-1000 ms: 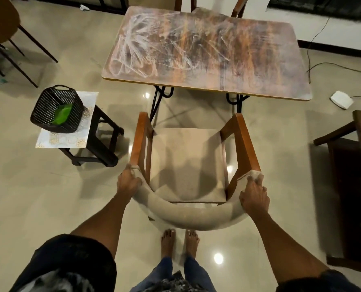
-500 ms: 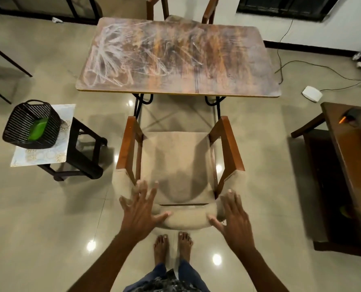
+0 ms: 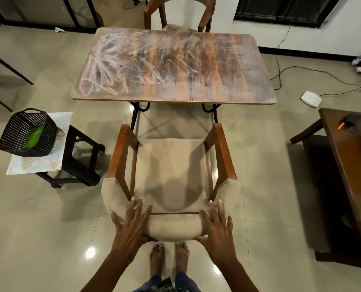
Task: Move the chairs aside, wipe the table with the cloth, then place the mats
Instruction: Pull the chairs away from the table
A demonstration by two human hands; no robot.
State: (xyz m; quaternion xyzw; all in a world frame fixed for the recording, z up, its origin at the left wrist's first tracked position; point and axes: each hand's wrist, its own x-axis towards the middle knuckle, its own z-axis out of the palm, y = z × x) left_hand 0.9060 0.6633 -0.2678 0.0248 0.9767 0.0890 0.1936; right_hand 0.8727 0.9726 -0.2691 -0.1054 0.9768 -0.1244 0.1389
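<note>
Standing barefoot behind a cushioned wooden armchair (image 3: pixel 171 178), a person lays both hands on its curved, padded backrest. The left hand (image 3: pixel 131 226) rests flat with fingers spread and straight over the left part of the backrest, the thumb angled toward the centre; the right hand (image 3: pixel 216 225) mirrors it on the right part, fingers extended and lying over the padding, gripping nothing. The chair faces the table (image 3: pixel 175 66), its front edge near the table's near side but apart from it. The tabletop is streaked with pale, chalky scribbles, heaviest at its left end. A second chair (image 3: pixel 178 12) sits at the far side of the table, its seat tucked partly beneath the top.

To the left, a dark stool (image 3: pixel 78 163) carries a pale patterned mat (image 3: pixel 38 163), which overhangs the stool's edge. On the mat stands a black woven basket (image 3: pixel 25 131), tilted toward the camera, holding something bright green (image 3: pixel 34 140); whether this is the cloth cannot be told.

To the right, a dark wooden side table (image 3: pixel 348 165) bears a small black object with an orange tip (image 3: pixel 347 123). A white device (image 3: pixel 311 99) lies on the glossy tiled floor (image 3: pixel 48 228) with a cable (image 3: pixel 285 66) trailing toward the wall.
</note>
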